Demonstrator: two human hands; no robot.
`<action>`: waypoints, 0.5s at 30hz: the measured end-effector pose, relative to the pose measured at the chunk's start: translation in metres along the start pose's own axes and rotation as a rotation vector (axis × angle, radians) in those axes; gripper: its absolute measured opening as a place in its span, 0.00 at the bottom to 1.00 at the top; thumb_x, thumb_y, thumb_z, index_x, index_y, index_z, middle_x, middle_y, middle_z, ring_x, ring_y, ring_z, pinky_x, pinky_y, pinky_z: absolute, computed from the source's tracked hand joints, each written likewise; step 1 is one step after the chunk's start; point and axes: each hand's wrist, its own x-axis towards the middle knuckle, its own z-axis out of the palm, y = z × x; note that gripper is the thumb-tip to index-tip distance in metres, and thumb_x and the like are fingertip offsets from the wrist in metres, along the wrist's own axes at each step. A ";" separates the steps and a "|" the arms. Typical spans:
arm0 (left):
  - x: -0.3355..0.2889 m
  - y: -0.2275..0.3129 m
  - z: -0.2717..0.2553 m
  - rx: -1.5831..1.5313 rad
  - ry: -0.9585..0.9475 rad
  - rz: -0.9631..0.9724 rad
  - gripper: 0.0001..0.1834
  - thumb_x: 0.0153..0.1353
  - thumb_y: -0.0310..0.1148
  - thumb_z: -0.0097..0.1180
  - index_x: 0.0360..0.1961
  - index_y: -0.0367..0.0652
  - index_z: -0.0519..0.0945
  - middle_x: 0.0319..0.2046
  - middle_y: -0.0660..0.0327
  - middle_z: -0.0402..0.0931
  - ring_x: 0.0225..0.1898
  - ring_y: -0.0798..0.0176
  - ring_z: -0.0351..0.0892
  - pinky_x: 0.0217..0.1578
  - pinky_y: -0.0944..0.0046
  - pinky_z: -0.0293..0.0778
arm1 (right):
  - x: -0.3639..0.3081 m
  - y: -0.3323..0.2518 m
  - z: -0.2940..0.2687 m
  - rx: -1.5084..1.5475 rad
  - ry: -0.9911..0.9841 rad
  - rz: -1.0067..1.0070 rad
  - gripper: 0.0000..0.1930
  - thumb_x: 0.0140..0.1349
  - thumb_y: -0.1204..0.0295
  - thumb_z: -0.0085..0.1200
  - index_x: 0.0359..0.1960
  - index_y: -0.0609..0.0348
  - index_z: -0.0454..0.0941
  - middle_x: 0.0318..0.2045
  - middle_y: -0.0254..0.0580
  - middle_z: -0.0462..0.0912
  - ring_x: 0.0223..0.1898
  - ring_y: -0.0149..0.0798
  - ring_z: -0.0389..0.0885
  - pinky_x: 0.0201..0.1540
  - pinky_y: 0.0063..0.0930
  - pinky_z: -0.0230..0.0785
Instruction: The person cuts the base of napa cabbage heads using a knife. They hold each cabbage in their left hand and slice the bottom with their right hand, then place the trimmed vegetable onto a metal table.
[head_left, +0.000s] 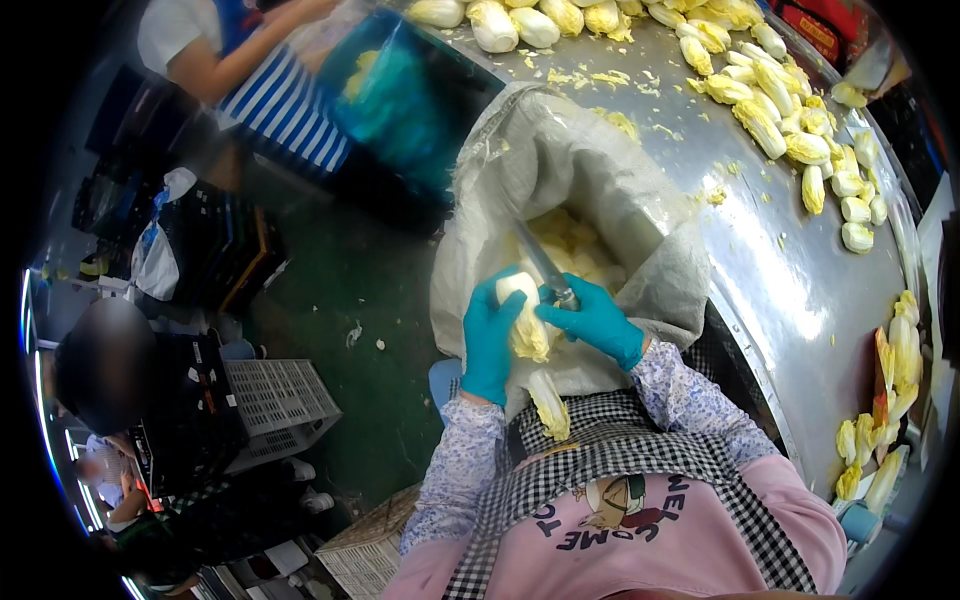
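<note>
My left hand (pixel 488 335), in a teal glove, is closed around a small napa cabbage (pixel 527 325) with a pale base and yellow leaf tips. My right hand (pixel 600 322), gloved the same, grips the handle of a knife (pixel 541 258); its blade slants up and to the left, over the sack. Both hands are held above the near side of an open white woven sack (pixel 655 215), which has pale cabbage pieces (pixel 575 245) inside. Below my left hand, a cabbage leaf (pixel 548 405) lies on my checked apron (pixel 620 430).
A metal table (pixel 765 300) curves along the right, with several napa cabbages (pixel 770 95) and leaf scraps on it. At upper left, a person in a striped apron (pixel 285 110) stands by a teal bag (pixel 400 90). White plastic crates (pixel 280 400) stand on the green floor (pixel 330 310).
</note>
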 end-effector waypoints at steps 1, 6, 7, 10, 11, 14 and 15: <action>0.000 0.001 -0.002 -0.028 0.008 -0.070 0.19 0.64 0.36 0.53 0.52 0.37 0.72 0.49 0.59 0.73 0.48 0.65 0.73 0.50 0.66 0.71 | 0.000 0.001 0.000 0.021 -0.029 0.026 0.21 0.58 0.60 0.59 0.48 0.60 0.74 0.31 0.33 0.77 0.23 0.24 0.71 0.24 0.18 0.66; -0.006 0.013 0.000 -0.226 0.054 -0.296 0.19 0.65 0.40 0.52 0.50 0.38 0.71 0.43 0.59 0.74 0.43 0.64 0.76 0.44 0.66 0.74 | 0.004 -0.007 -0.005 0.039 -0.119 0.198 0.20 0.58 0.60 0.58 0.46 0.61 0.74 0.27 0.34 0.77 0.20 0.25 0.72 0.20 0.18 0.64; -0.005 0.013 0.002 -0.157 0.072 -0.245 0.18 0.64 0.40 0.53 0.49 0.39 0.71 0.41 0.59 0.74 0.42 0.65 0.76 0.44 0.66 0.74 | 0.002 -0.008 -0.005 0.035 -0.128 0.220 0.19 0.58 0.60 0.58 0.45 0.61 0.74 0.25 0.34 0.77 0.19 0.26 0.72 0.19 0.18 0.63; -0.004 0.014 0.009 0.002 0.132 -0.125 0.17 0.63 0.40 0.55 0.45 0.39 0.70 0.37 0.59 0.74 0.38 0.66 0.76 0.41 0.67 0.74 | 0.007 0.004 -0.007 0.140 -0.107 0.232 0.18 0.58 0.61 0.57 0.45 0.60 0.75 0.22 0.33 0.75 0.16 0.25 0.69 0.18 0.18 0.61; -0.003 0.017 0.012 0.021 0.156 -0.107 0.16 0.62 0.39 0.56 0.43 0.39 0.70 0.36 0.59 0.74 0.37 0.67 0.76 0.40 0.68 0.74 | 0.010 0.008 -0.009 0.185 -0.113 0.226 0.18 0.58 0.61 0.57 0.45 0.60 0.75 0.22 0.33 0.75 0.15 0.25 0.68 0.17 0.19 0.60; -0.002 0.019 0.011 0.087 0.205 -0.076 0.16 0.61 0.39 0.58 0.41 0.39 0.70 0.34 0.60 0.73 0.35 0.69 0.75 0.38 0.69 0.74 | -0.002 -0.007 -0.012 0.152 -0.185 0.200 0.20 0.57 0.60 0.60 0.45 0.60 0.75 0.21 0.33 0.74 0.14 0.24 0.67 0.16 0.18 0.58; -0.001 0.019 0.010 0.110 0.217 -0.069 0.15 0.61 0.38 0.58 0.40 0.39 0.70 0.34 0.61 0.73 0.34 0.69 0.75 0.37 0.70 0.74 | -0.005 -0.012 -0.013 0.115 -0.226 0.218 0.20 0.56 0.60 0.60 0.45 0.60 0.75 0.21 0.33 0.74 0.15 0.24 0.67 0.16 0.18 0.58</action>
